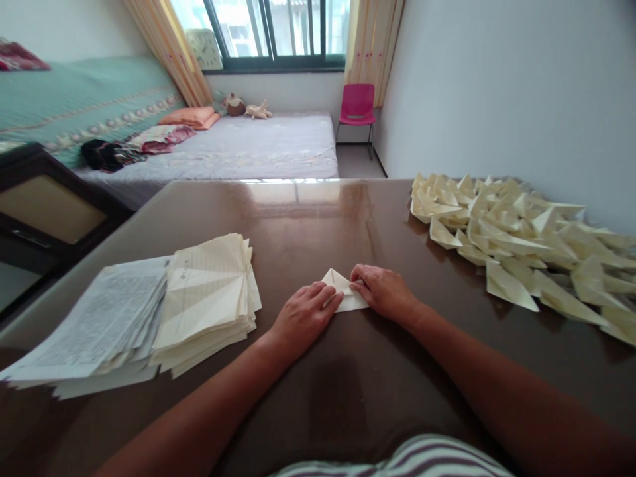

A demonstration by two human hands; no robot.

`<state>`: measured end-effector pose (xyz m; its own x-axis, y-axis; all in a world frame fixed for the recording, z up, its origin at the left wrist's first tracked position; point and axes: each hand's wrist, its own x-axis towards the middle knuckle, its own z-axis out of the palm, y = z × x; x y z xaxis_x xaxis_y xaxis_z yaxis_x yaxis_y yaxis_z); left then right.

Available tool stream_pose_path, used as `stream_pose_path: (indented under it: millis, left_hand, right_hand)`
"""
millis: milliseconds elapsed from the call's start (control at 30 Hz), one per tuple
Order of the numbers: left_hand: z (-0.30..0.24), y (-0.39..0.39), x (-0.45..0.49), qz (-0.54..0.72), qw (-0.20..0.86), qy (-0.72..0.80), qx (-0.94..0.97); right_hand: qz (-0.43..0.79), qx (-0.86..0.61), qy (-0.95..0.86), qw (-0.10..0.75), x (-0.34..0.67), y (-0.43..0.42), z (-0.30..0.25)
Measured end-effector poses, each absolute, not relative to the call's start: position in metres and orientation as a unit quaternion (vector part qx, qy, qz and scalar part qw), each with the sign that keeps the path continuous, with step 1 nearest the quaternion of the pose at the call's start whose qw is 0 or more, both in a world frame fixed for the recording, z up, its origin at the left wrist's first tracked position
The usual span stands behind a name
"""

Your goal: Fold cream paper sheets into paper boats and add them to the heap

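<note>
A small folded sheet of cream paper lies on the brown table, its pointed top facing away from me. My left hand rests on its left side, fingers bent and pressing it down. At the right edge, my right hand pinches the paper between thumb and curled fingers. Both hands cover parts of the sheet, so its full outline is hidden. To the left sits a stack of creased cream sheets. A large heap of folded paper boats spreads over the table's right side.
Printed white sheets lie partly under the cream stack. Beyond the glossy table are a bed, a pink chair and a window. A dark cabinet stands at the left, a wall at the right.
</note>
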<state>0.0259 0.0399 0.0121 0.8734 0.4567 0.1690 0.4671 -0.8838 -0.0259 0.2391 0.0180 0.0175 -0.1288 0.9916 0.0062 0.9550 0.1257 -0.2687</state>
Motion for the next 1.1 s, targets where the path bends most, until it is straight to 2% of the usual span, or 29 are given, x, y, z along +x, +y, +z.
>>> stream_pose_path:
  millis: [200, 367, 667, 1100]
  left_hand:
    - [0.009, 0.030, 0.032, -0.046, 0.030, -0.276, -0.960]
    - [0.010, 0.029, 0.031, -0.023, 0.050, -0.294, -0.954]
    - [0.013, 0.024, 0.031, -0.002, 0.083, -0.307, -0.948]
    - [0.018, 0.023, 0.017, 0.002, 0.139, -0.336, -0.932]
  right_hand:
    - [0.083, -0.652, -0.748, 0.088, 0.238, 0.016, 0.018]
    - [-0.037, -0.587, -0.807, 0.053, 0.219, 0.001, 0.029]
    - [-0.059, -0.581, -0.809, -0.062, 0.200, -0.022, 0.035]
    - [-0.043, -0.604, -0.791, -0.085, 0.205, -0.025, 0.042]
